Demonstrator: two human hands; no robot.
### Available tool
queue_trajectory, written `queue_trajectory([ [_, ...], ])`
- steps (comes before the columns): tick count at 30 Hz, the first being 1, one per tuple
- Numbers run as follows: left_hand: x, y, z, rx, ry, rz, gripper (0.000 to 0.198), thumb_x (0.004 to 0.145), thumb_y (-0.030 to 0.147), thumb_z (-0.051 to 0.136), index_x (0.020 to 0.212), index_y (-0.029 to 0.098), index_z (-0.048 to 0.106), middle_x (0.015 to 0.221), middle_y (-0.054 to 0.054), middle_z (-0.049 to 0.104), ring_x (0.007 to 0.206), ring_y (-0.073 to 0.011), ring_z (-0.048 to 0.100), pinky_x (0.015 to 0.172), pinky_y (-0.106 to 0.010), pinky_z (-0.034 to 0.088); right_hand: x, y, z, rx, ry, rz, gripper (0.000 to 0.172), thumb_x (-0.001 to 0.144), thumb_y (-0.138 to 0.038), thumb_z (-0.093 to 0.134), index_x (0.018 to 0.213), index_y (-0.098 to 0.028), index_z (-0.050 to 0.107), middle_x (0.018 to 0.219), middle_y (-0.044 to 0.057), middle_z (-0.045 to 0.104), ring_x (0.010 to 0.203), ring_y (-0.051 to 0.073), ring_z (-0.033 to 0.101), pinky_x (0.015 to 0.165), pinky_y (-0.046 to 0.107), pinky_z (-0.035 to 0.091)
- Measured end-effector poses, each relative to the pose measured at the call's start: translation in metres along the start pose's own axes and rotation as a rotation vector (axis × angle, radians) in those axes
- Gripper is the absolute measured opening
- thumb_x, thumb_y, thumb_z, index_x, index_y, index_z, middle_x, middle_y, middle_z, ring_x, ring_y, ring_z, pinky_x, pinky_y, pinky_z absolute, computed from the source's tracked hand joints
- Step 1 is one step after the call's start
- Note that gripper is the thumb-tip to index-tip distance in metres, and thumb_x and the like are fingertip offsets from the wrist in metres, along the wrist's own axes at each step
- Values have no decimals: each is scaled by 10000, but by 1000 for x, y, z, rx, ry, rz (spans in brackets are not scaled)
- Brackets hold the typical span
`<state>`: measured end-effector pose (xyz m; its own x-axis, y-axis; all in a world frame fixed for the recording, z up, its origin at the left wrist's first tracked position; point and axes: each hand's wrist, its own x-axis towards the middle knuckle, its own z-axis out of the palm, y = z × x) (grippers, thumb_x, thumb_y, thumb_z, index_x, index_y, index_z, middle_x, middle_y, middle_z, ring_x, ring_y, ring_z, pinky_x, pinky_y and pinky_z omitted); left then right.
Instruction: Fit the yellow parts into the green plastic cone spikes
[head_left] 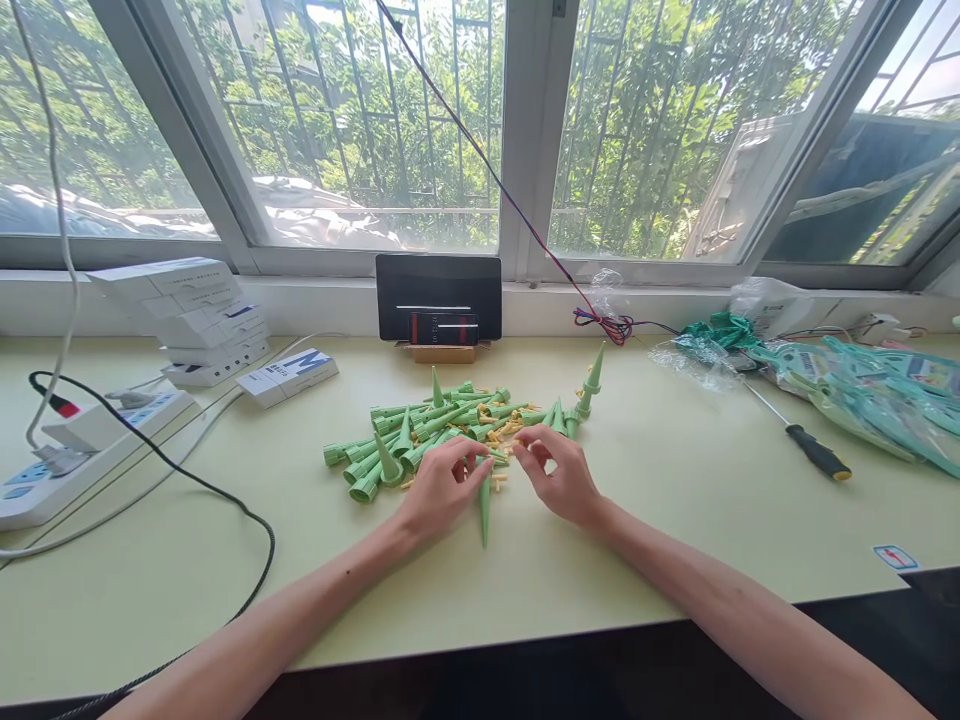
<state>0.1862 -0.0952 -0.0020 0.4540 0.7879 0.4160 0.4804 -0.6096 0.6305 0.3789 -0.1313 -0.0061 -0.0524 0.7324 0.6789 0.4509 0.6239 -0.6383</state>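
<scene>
Together, two bare hands meet at the centre of the frame over a pale yellow-green surface (360, 600). The left hand (448, 480), thumb and fingers nearly closed, appears to pinch a slender, tapered green plastic spike (485, 515) that points toward the lower edge. The right hand (559, 475) curls beside small yellow plastic pieces (495, 433), thumb and forefinger close together; whether it grips one cannot be told. Behind lies a heap of ribbed-collared green plastic tubes (431, 427). Good handling likely calls for a steady left pinch, a light right fingertip touch and alignment before any pressure.
</scene>
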Motion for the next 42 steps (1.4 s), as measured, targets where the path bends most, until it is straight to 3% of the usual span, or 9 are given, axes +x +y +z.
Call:
queue_trajectory([
  [8, 0, -3, 0, 35, -64, -22, 189, 836, 337, 620, 928, 182, 677, 652, 27, 545, 540, -114, 464, 523, -239, 387, -1, 2, 1, 8, -6, 53, 144, 947, -303, 491, 942, -186, 575, 785, 26, 628, 499, 93, 528, 483, 237, 444],
  [19, 0, -3, 1, 25, -77, -7, 157, 869, 309, 589, 887, 178, 673, 740, -7, 595, 590, -126, 489, 564, -256, 420, 1, 3, -1, -1, -3, 43, 185, 956, -292, 489, 998, -190, 637, 877, 62, 653, 641, 134, 572, 553, 258, 501],
  [33, 0, 1, -1, -134, 70, -41, 111, 917, 310, 557, 937, 207, 595, 1002, -19, 483, 614, -80, 502, 554, -231, 462, 2, 3, -2, 18, -6, 142, 177, 945, -320, 511, 980, -192, 629, 880, 52, 664, 599, 127, 578, 530, 265, 486],
  [42, 0, 2, -1, -167, 111, -79, 103, 928, 321, 534, 936, 219, 536, 1008, -15, 519, 643, -103, 548, 529, -232, 455, 0, 5, -1, 31, -121, 206, 184, 940, -322, 510, 915, -176, 617, 783, 33, 649, 621, 139, 583, 559, 258, 469],
])
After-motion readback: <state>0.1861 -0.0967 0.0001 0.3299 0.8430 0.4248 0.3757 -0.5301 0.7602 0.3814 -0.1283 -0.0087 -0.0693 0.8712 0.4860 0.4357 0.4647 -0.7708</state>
